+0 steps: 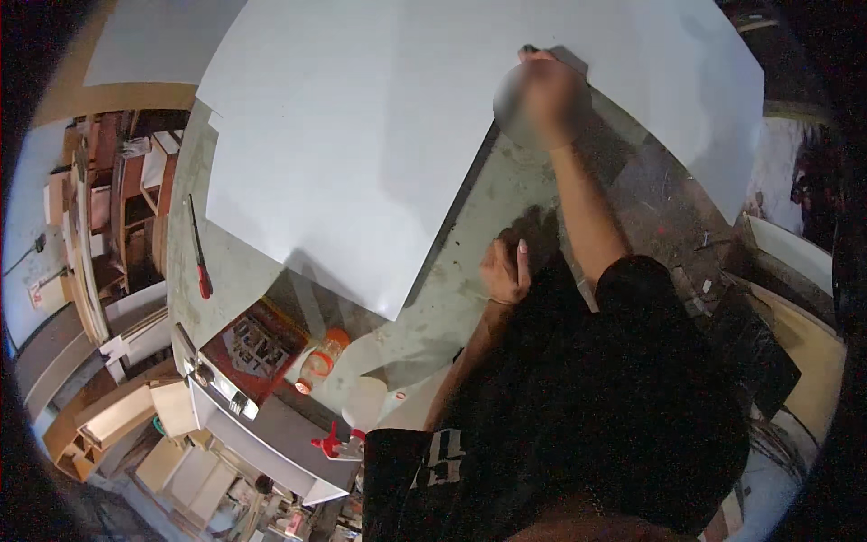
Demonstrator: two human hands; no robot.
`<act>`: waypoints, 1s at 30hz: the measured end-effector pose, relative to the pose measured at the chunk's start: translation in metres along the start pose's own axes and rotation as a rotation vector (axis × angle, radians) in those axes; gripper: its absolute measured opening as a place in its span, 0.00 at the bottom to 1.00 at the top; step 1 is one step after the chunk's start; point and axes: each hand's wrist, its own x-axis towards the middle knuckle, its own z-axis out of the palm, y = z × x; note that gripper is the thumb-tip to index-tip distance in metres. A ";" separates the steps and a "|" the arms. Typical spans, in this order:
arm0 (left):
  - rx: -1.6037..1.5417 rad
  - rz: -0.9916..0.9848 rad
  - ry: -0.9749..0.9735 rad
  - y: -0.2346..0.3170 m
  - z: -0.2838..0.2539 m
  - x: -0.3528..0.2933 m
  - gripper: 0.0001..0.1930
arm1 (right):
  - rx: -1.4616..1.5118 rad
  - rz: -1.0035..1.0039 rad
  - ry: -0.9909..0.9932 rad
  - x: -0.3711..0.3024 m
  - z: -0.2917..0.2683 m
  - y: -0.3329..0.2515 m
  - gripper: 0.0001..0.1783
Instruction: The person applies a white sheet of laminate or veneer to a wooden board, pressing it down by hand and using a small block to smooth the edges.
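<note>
My right arm stretches far forward, and my right hand point(548, 86) is closed at the edge of a large white sheet point(316, 126). A small dark tip shows at its fingers, but a blur hides most of what it grips. My left hand point(507, 271) is nearer my body, just above the grey-green tabletop point(433, 312). Its fingers are curled in a loose fist with the thumb up, and nothing shows in it. The white sheet lies flat, one corner pointing toward me. A second white sheet point(691, 81) extends to the far right.
A red-handled screwdriver point(204, 282) lies left of the sheet. Nearer me are a small clear bottle with orange ends point(322, 361), a dark red printed packet point(256, 349) and a spray bottle with red trigger point(332, 442). Wooden shelving and boards point(135, 199) stand at the left.
</note>
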 end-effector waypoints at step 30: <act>0.077 0.214 0.051 0.004 -0.001 0.006 0.09 | -0.420 -0.188 -0.184 0.019 -0.011 -0.021 0.06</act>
